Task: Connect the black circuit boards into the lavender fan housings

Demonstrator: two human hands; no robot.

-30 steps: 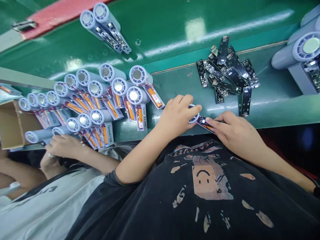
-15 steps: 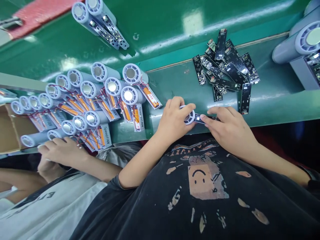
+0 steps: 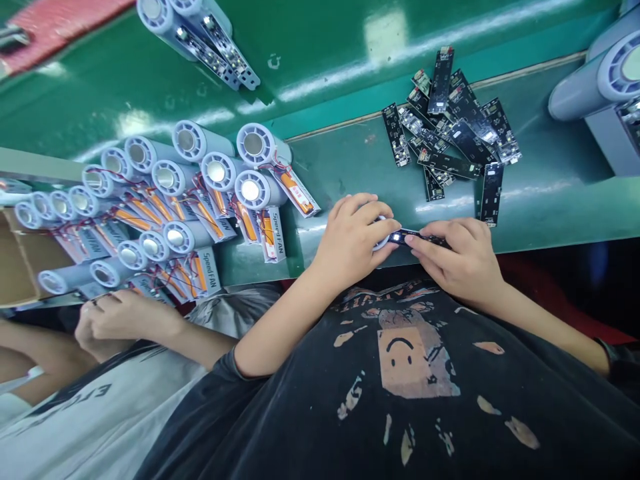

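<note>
Your left hand (image 3: 350,233) is curled around a pale fan unit (image 3: 380,244), with the fingers closed over its body and only part of the round rim showing near the thumb. The unit is just above the near edge of the green bench (image 3: 345,170), in front of your black shirt (image 3: 310,413). Your right hand (image 3: 463,250) pinches a dark circuit board (image 3: 398,237), its thumb on the top face and the other fingers bent behind; the board's near end meets the fan unit. You hide the joint partly, so whether the board is fully seated cannot be told.

Beyond your right hand, a loose heap of circuit boards (image 3: 470,141) lies crisscrossed on the bench, with 1 lying nearest your knuckles. To the left of your left hand, rows of fan units (image 3: 187,141) show orange batteries and red wires. Farther up, 2 fan units (image 3: 160,23) lie side by side with boards showing. At the far left, a co-worker's hand (image 3: 127,317) is near a cardboard box (image 3: 17,263).
</note>
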